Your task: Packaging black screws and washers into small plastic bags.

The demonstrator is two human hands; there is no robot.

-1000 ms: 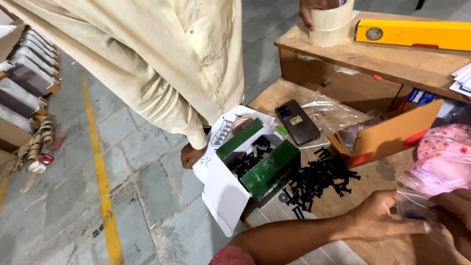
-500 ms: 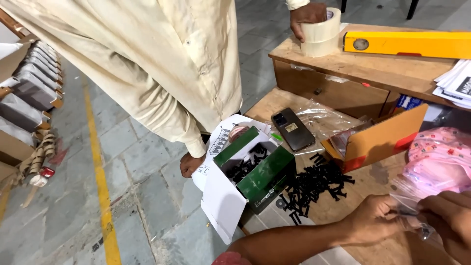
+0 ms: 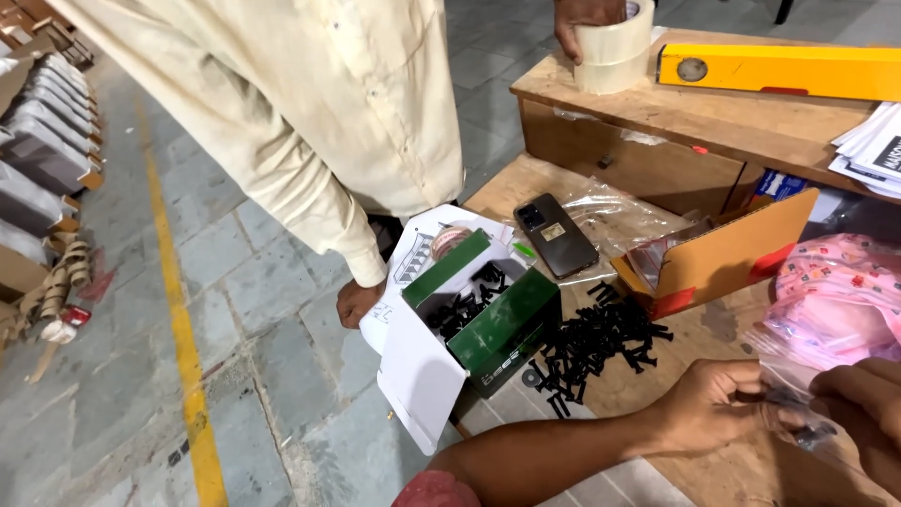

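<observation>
Small clear plastic bag (image 3: 798,413) pinched between my left hand (image 3: 723,406) and right hand (image 3: 859,413); loose black screws (image 3: 601,343) lie left, nearer left hand.

Our left forearm comes in bare from the bottom edge and runs up and to the right, wrist nearly straight. Our left hand (image 3: 718,404) lies palm down with its fingers curled in and the fingertips pinched together toward the right. Our right hand (image 3: 859,413) enters from the lower right corner, knuckles up, fingers bent and closed to meet the left. The two hands sit just beside each other, fingertips almost touching.
</observation>
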